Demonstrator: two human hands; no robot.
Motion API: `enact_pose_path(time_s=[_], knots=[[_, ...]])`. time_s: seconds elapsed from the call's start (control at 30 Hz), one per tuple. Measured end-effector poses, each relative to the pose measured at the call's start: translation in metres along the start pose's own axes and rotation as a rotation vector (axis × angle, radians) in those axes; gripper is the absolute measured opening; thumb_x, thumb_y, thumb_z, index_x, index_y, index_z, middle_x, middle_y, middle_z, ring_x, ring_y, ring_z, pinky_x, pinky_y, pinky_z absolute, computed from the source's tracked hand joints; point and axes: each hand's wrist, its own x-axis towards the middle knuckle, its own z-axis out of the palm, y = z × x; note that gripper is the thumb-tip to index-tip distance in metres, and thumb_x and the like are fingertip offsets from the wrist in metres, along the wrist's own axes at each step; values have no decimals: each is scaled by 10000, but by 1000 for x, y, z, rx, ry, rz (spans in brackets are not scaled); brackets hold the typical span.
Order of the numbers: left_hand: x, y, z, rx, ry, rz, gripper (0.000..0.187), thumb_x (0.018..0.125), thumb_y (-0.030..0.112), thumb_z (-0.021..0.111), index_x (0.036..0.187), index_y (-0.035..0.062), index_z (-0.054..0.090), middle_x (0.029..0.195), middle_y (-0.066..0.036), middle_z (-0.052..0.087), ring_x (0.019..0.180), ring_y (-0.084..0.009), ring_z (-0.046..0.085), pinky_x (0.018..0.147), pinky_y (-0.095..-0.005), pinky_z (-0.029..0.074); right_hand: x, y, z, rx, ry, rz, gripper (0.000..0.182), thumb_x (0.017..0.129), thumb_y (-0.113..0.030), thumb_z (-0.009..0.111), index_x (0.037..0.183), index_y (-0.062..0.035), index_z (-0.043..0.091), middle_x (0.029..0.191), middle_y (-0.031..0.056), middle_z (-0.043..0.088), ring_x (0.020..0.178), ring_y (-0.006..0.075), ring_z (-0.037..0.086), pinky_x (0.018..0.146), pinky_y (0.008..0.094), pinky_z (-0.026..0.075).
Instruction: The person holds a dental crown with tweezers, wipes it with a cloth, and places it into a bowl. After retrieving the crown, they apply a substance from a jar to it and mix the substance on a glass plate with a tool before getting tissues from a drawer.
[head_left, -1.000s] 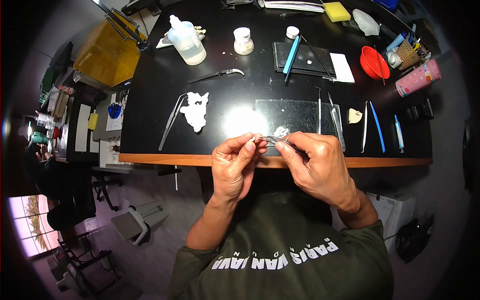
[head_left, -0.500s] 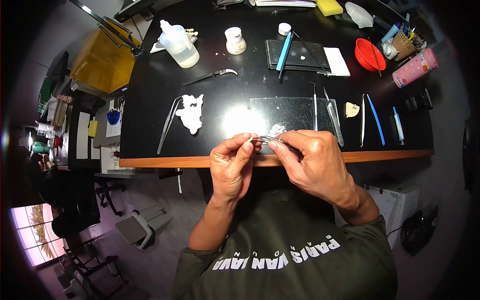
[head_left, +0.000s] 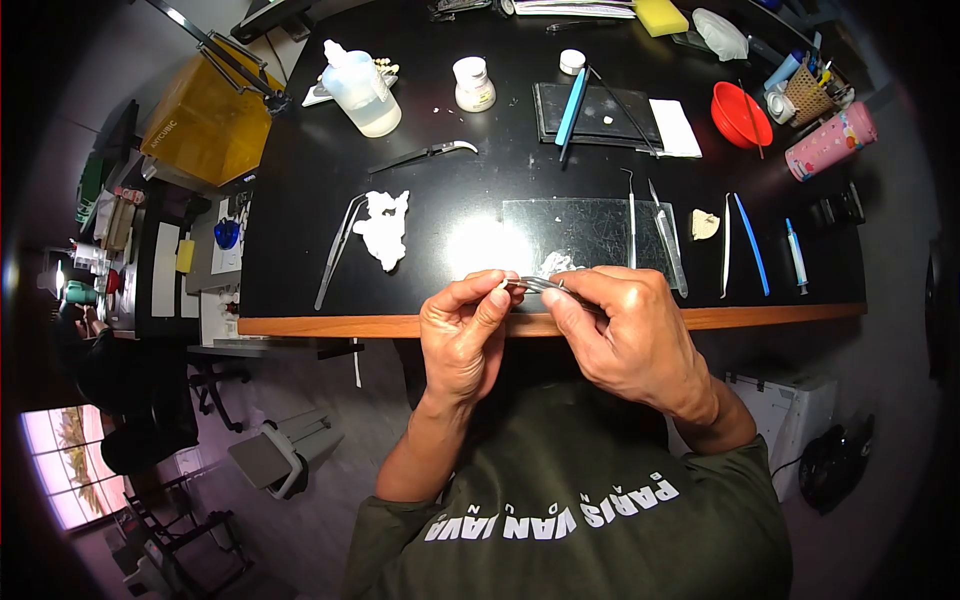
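Note:
My left hand (head_left: 462, 335) is closed in a pinch at the table's front edge, thumb against fingertips. Between them is something small and pale, too small to name. Curved metal tweezers (head_left: 541, 284) lie in my right hand (head_left: 635, 330), whose thumb and fingers are closed around them. The tips of the tweezers reach to the fingertips of my left hand. Just behind the hands, a scratched clear glass plate (head_left: 580, 225) lies on the table with a white smear (head_left: 556, 262) on it.
Tweezers (head_left: 340, 250) and crumpled white tissue (head_left: 383, 230) lie left. Right are a probe (head_left: 631, 215), a pointed metal tool (head_left: 665, 235), a blue stick (head_left: 752, 245) and a syringe (head_left: 796, 255). Farther back stand a squeeze bottle (head_left: 365, 100), a jar (head_left: 473, 85) and a red bowl (head_left: 738, 115).
Both hands stay together at the table edge with the tweezers between them. The view has shifted very slightly; nothing was taken up or let go.

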Motion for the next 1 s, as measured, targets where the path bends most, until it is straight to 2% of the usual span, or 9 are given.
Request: enact_pose_path(time_s=[0.03,0.13,0.23,0.47,0.77,1.0], knots=[[0,1,1,8,1,2,224,989,-65,701,1198,-4,754,1172,-175,761,1059,-229,739,1004,-352,591,0,0,-1,-16,-23,8,111,966,-9,677,989,70,752,724,191,678,562,268,658,522,368,472],[1,1,0,28,7,9,222,987,-67,704,1196,-9,753,1164,-176,759,1051,-227,740,998,-348,592,2,2,6,59,53,-3,187,959,-74,678,811,39,693,631,194,613,529,358,628,515,442,469],[2,2,1,67,1,34,216,986,-71,704,1191,-20,751,1156,-178,757,1041,-220,740,987,-343,594,1,4,4,82,7,24,196,965,-104,711,834,42,708,629,191,608,526,348,628,509,433,457],[3,5,4,176,-17,101,202,988,-70,705,1185,-44,744,1133,-185,764,1020,-207,744,966,-337,601,2,4,6,165,10,29,192,985,-65,661,838,50,707,639,210,605,518,327,620,508,422,444],[4,8,6,180,8,71,203,1000,-38,710,1201,-53,732,1109,-175,772,1005,-199,750,962,-326,606,0,5,3,193,-19,57,200,995,-89,675,871,58,728,646,225,617,518,330,628,508,414,446],[3,8,4,273,7,47,193,1021,6,696,1210,-28,716,1110,-180,759,995,-217,727,951,-352,580,2,3,0,170,-19,54,198,988,-87,674,862,55,731,642,224,610,514,335,620,512,422,447]])
